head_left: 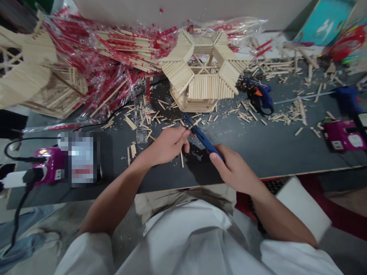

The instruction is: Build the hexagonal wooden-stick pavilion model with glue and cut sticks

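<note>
Far left: left stick model (pixel 31 84), cut off by the frame edge. Below it on the counter (pixel 275 152), left purple adapter (pixel 51 164) with plugs in it, then a device (pixel 83 160), screen pixelated, unreadable. Clear plastic bags (pixel 114 78) behind, full of red-and-plain sticks. Clear ruler (pixel 141 126), markings too small to read. My left hand (pixel 170 144) pinches a short stick (pixel 196 122) that slants up and right across the tool's head. Middle stick model (pixel 210 87) stands just beyond. Blue hand tool (pixel 205 139) is in front of me, long axis diagonal, dark head up-left, away from me. My right hand (pixel 235 168) is wrapped around its handle; hands apart, close. Further right: near glue gun (pixel 265 95), orange trigger; teal box (pixel 327 23), white mark, blurred; right purple adapter (pixel 341 135); far glue gun (pixel 348 98), nozzle left.
</note>
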{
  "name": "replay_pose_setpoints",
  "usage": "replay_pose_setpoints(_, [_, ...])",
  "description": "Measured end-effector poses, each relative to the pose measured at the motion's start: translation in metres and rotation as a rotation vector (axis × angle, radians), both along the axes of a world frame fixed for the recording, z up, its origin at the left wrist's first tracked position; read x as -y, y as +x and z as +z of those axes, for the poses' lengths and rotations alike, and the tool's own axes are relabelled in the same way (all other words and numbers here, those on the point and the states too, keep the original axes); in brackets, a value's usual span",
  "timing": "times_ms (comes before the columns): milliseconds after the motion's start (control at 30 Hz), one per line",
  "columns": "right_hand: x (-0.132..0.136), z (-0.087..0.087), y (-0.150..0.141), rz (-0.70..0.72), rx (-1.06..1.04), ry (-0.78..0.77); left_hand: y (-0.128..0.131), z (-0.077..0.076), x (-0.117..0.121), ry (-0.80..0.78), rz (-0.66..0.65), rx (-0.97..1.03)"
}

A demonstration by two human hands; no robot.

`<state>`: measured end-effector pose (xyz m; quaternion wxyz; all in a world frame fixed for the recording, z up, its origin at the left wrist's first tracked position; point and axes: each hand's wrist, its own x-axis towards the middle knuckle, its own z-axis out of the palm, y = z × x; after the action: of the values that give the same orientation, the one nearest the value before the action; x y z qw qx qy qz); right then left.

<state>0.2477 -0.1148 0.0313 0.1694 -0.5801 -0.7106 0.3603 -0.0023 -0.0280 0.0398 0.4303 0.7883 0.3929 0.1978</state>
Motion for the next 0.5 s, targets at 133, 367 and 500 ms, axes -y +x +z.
replay_pose_setpoints(133, [-0.0012,-0.0058,-0.0015,0.012,0.022,0.040,-0.0002,-0.0014,-0.0011,0.023,0.002,-0.014])
replay_pose_setpoints(367, [-0.0053,-0.0046,-0.0006,0.051,0.063,0.051,-0.0018,-0.0010,-0.0024,0.022,-0.004,-0.022])
replay_pose_setpoints(500, [-0.0078,-0.0077,-0.0024,0.037,0.069,0.064,-0.0015,-0.0035,-0.0030,0.016,0.006,-0.030])
